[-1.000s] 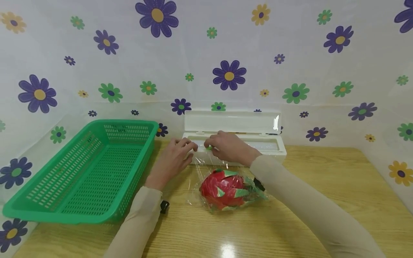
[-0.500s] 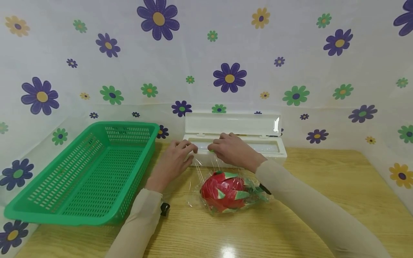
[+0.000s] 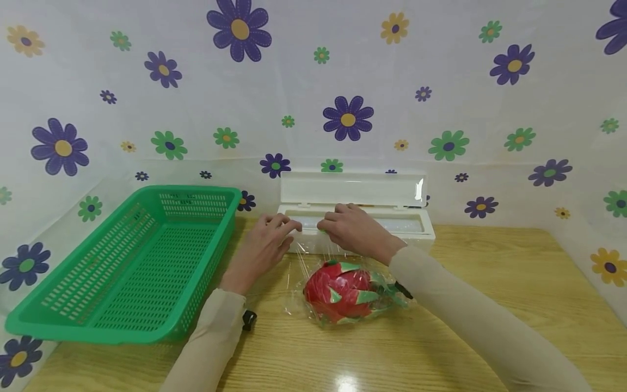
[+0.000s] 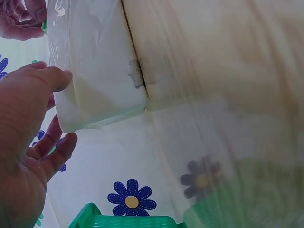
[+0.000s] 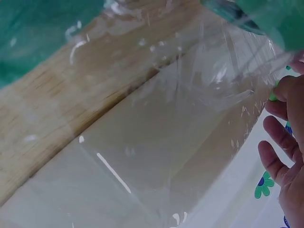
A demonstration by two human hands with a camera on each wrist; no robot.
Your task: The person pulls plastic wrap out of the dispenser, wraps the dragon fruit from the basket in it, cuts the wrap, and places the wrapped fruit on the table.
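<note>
A white cling film dispenser [image 3: 425, 233] lies on the table with its lid [image 3: 352, 188] raised. My left hand [image 3: 258, 247] grips the dispenser's left end, thumb on the front face and fingers around the corner in the left wrist view. Near the dispenser's front edge, my right hand [image 3: 360, 231] pinches a small green slide cutter [image 5: 273, 93]. Clear cling film [image 5: 156, 118] runs from the dispenser down over a red dragon fruit [image 3: 338, 294] with green-tipped scales, just in front. The film is wrinkled and drawn into thin folds below my hands.
On the left stands a green perforated plastic basket [image 3: 122, 336], its right wall beside my left forearm. The wood-grain table [image 3: 490, 283] stretches away to the right. Behind the dispenser hangs a white flower-print cloth [image 3: 382, 71].
My right hand has slid slightly to the right along the dispenser with the slide cutter. The left hand keeps its grip on the left end, and the dragon fruit stays put.
</note>
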